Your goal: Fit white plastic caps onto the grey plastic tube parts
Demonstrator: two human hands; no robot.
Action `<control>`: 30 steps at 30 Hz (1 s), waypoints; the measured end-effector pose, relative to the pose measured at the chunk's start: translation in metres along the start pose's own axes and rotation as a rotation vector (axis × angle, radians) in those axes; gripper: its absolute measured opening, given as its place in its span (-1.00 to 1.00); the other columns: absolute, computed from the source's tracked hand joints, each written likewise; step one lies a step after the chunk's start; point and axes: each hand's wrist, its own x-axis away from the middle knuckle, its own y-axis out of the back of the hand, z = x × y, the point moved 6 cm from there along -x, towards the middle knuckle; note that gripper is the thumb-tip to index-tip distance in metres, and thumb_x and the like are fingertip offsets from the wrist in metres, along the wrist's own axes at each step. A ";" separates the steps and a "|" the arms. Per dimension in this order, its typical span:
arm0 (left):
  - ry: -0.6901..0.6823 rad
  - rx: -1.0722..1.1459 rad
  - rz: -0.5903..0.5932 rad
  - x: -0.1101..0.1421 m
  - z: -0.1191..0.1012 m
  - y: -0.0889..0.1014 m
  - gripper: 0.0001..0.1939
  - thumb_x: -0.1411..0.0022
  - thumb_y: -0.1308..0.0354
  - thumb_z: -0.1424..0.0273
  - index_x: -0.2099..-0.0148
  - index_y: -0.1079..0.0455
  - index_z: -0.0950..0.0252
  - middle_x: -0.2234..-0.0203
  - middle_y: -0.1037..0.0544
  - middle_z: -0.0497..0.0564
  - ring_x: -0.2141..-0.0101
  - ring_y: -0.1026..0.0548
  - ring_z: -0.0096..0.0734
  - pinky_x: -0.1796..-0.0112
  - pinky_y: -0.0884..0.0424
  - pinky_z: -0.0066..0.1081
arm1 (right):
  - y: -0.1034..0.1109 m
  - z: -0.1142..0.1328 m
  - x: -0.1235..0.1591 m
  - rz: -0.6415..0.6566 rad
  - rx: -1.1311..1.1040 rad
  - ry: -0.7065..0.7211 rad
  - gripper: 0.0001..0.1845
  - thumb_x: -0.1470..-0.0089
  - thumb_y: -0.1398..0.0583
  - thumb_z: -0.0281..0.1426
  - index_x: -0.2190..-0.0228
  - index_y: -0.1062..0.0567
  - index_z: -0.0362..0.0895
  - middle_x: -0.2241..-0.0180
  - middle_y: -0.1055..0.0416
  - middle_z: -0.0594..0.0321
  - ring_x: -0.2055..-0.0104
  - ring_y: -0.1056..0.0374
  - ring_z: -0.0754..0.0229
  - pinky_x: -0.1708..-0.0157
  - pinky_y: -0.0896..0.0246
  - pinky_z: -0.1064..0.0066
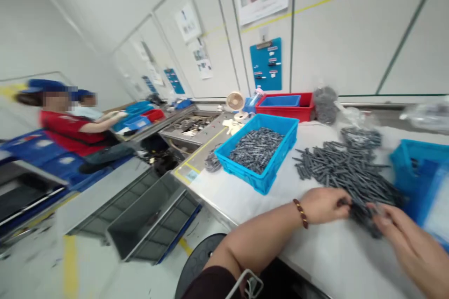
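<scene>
A big heap of thin dark grey rods [345, 170] lies on the white table [238, 191] in front of me. My left hand [324, 205], with a bead bracelet at the wrist, rests at the near edge of the heap, its fingers pinched on a few rods. My right hand [414, 243] comes in from the lower right, fingers curled against the same end of the heap; whether it grips anything is blurred. A blue bin [261, 149] full of the same grey rods stands left of the heap.
Another blue bin [417, 168] sits at the right edge. A red bin [287, 107] holding a blue tray, a small fan [235, 101] and bagged parts [324, 103] stand by the wall. A co-worker in red [75, 126] sits at the left bench. A black stool [196, 261] is below.
</scene>
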 end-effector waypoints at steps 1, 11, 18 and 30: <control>-0.024 0.038 -0.022 -0.002 -0.003 -0.002 -0.83 -0.23 -0.04 0.36 0.16 -0.39 0.24 0.24 -0.49 0.03 0.27 -0.44 -0.42 0.20 -0.37 -0.41 | -0.001 0.005 0.001 0.062 -0.016 -0.017 -0.66 -0.04 0.01 -0.06 0.33 -0.38 -0.01 0.40 -0.47 0.17 0.40 -0.40 0.06 0.44 -0.34 0.28; 0.082 0.783 -0.215 -0.008 0.020 0.006 -0.73 -0.08 -0.10 0.26 0.24 -0.36 0.35 0.54 -0.47 -0.04 0.59 -0.35 -0.54 0.57 -0.27 -0.54 | -0.005 0.012 0.002 0.215 -0.025 -0.113 -0.67 -0.15 0.08 -0.38 0.11 -0.34 -0.17 0.20 -0.41 0.11 0.19 -0.32 0.16 0.15 -0.20 0.32; 0.087 0.860 -0.226 -0.003 0.012 0.016 -0.70 -0.01 -0.17 0.22 0.30 -0.27 0.34 0.52 -0.49 -0.02 0.55 -0.41 -0.52 0.50 -0.35 -0.49 | -0.002 0.018 0.003 0.249 -0.027 -0.055 -0.77 -0.17 0.08 -0.43 0.34 -0.34 -0.17 0.43 -0.34 0.22 0.38 -0.25 0.22 0.34 -0.12 0.43; 0.008 0.718 -0.091 0.000 0.008 0.018 -0.77 -0.07 -0.13 0.27 0.31 -0.32 0.34 0.48 -0.52 0.03 0.49 -0.45 -0.46 0.41 -0.39 -0.43 | -0.003 0.027 0.005 0.354 -0.054 0.034 -0.69 -0.19 0.09 -0.46 0.16 -0.38 -0.19 0.20 -0.41 0.13 0.19 -0.32 0.18 0.16 -0.18 0.37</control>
